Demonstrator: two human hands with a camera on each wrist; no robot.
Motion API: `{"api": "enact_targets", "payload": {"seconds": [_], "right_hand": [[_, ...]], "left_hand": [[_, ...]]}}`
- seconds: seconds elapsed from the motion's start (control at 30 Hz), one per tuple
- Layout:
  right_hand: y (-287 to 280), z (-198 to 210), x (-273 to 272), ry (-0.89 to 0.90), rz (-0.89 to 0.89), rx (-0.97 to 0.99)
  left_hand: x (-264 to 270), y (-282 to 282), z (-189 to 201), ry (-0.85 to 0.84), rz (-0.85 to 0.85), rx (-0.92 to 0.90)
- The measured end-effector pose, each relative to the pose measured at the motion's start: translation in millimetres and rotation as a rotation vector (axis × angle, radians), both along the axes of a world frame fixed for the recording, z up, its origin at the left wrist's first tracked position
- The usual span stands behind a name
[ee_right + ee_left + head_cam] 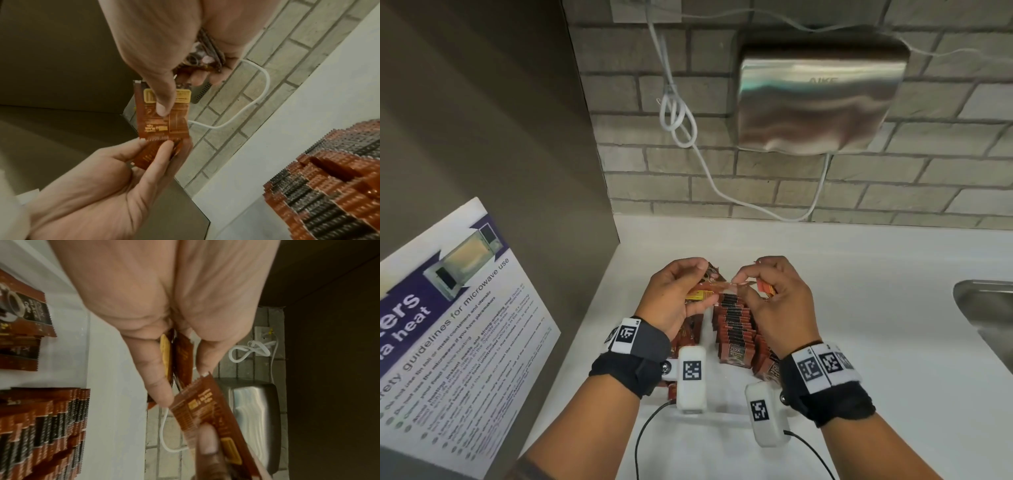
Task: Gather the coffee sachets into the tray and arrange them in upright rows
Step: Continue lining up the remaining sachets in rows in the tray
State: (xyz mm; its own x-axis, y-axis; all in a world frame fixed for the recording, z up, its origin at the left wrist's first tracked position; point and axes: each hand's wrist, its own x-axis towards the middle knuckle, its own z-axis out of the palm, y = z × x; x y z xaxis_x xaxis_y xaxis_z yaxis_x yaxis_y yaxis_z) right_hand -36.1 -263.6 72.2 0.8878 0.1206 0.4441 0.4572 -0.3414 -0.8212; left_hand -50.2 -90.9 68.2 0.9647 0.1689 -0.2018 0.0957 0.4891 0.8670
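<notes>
Brown coffee sachets stand in upright rows [732, 322] inside a clear tray [722, 413] on the white counter; the rows [329, 186] also show in the right wrist view. Above them my left hand [702, 284] grips a small bundle of sachets [180, 356] between thumb and fingers. My right hand [743, 279] pinches a single sachet [162, 113] by its upper half, and its lower edge touches the left hand's bundle [156, 154]. More sachets [205, 60] are tucked in the right hand's curled fingers. Loose sachets [24, 313] lie flat in the tray's left part.
A metal sink [983, 308] lies at the counter's right. A steel hand dryer [822, 99] and a white cable [722, 185] hang on the brick wall behind. A side panel with a microwave poster [448, 325] borders the left.
</notes>
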Motion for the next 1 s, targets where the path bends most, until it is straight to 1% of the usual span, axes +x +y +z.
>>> {"api": "enact_targets", "payload": {"seconds": [0.1, 0.2, 0.33, 0.4, 0.5, 0.57, 0.63, 0.7, 0.77, 0.8, 0.83, 0.87, 0.93, 0.97, 1.0], "right_hand": [[-2, -2, 1, -0.068, -0.042, 0.018], [-2, -3, -1, -0.108, -0.054, -0.003], [-7, -4, -3, -0.163, -0.087, 0.036], [-8, -7, -2, -0.192, -0.082, 0.007], [-7, -13, -1, -0.205, -0.066, -0.051], [-5, -14, -2, -0.174, -0.034, -0.057], [-5, -14, -2, -0.101, 0.007, -0.039], [-7, -15, 1, 0.04, -0.003, 0.007], [-11, -10, 6, 0.249, 0.004, 0.18], [-13, -5, 9, 0.367, 0.037, 0.293], [-15, 0, 10, 0.461, 0.087, 0.343], [-16, 4, 12, 0.516, 0.15, 0.3], [-15, 6, 17, 0.576, 0.289, 0.112], [-13, 5, 18, 0.605, 0.36, 0.085], [-11, 3, 18, 0.633, 0.405, 0.112]], "left_hand": [[2, 1, -4, 0.027, 0.03, 0.011], [2, 0, -11, 0.026, 0.012, 0.083], [2, -1, -14, 0.008, 0.034, 0.162], [2, -1, -11, 0.008, 0.016, 0.131], [1, -5, -2, -0.024, -0.067, 0.035], [2, -5, 0, -0.073, -0.099, 0.098], [4, -3, -1, -0.1, -0.091, 0.219], [5, 1, -1, -0.115, -0.069, 0.31], [5, 5, 1, -0.13, -0.066, 0.369], [4, 7, 1, -0.138, -0.079, 0.385], [3, 8, 2, -0.145, -0.103, 0.402], [3, 8, 3, -0.155, -0.129, 0.43], [2, 5, 5, -0.169, -0.17, 0.475], [2, 3, 6, -0.173, -0.184, 0.471], [2, 1, 7, -0.174, -0.198, 0.462]]}}
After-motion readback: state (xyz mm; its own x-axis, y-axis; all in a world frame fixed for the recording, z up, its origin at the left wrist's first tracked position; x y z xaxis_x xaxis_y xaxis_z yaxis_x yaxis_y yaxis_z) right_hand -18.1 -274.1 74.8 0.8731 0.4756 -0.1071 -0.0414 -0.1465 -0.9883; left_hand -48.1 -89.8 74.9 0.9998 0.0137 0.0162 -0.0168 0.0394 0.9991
